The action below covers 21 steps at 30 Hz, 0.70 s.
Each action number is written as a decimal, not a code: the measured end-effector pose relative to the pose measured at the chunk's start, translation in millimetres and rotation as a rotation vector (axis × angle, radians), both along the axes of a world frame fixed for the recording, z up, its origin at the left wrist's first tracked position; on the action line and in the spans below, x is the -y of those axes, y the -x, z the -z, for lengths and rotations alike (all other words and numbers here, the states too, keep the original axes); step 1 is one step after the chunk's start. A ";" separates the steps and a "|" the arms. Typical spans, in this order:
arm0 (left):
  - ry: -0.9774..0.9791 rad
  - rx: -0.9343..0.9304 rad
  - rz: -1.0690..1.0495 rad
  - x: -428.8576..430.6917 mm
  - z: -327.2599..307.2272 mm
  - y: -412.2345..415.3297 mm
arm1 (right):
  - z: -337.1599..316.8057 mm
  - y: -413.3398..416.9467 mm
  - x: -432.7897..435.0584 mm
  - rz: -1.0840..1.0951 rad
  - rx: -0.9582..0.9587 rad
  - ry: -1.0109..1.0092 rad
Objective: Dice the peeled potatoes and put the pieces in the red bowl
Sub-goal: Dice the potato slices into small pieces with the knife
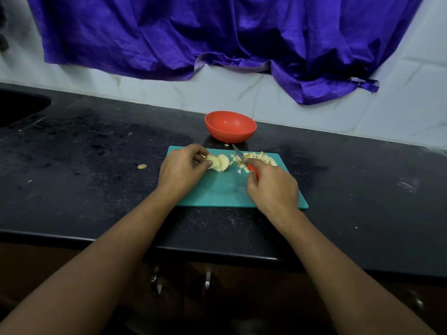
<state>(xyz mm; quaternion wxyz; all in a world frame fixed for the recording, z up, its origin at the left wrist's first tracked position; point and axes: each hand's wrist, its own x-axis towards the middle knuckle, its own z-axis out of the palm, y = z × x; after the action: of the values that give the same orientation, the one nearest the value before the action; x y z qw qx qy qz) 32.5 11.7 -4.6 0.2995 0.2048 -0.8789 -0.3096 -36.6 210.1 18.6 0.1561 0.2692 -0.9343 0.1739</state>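
A person's two bare arms reached over a black speckled stone counter (96,153) to a teal plastic cutting board (217,192), thin, flat and rectangular. The left grip (180,169), a bare hand, was curled over a partly sliced peeled potato (221,162), with the thumb and fingertips pinching its pale, rounded slices together on the left of the board. The right grip (272,187) was closed around the red handle of a small knife (238,154), whose narrow steel blade pointed away toward the bowl, with its tip above the board between the slices and a heap of small diced pieces (261,158) on the board's far right. The red bowl (231,126), smooth, round and probably plastic, stood on the counter just beyond the board; no pieces showed inside it from this angle. The potato would likely feel firm but wet and slippery, light, and apt to slide apart in slices, so it was best pinched from the sides and top, fingertips tucked back from the blade. The dice, small and loose, would probably be easier to scoop or scrape than to pick up singly. One stray potato bit (142,166) lay on the counter left of the board. Behind, a crumpled shiny purple cloth (217,37) hung over a white tiled wall (314,112).
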 end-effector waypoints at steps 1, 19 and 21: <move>-0.036 -0.019 0.017 0.5 0.0 -1.1 | 0.2 -0.1 -5.4 0.006 0.003 0.024; 0.150 0.104 0.062 -20.5 2.2 -18.8 | 24.6 -38.6 -20.8 -0.190 0.022 0.162; 0.142 0.105 0.060 -20.7 1.3 -18.7 | 22.9 -42.3 -17.9 -0.191 0.027 0.152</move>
<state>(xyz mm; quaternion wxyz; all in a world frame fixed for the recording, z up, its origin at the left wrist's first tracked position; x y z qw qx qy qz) 51.2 32.4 -5.9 0.2574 0.1725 -0.9190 -0.2440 5.7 228.0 -4.3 0.1462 0.3419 -0.8905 0.2621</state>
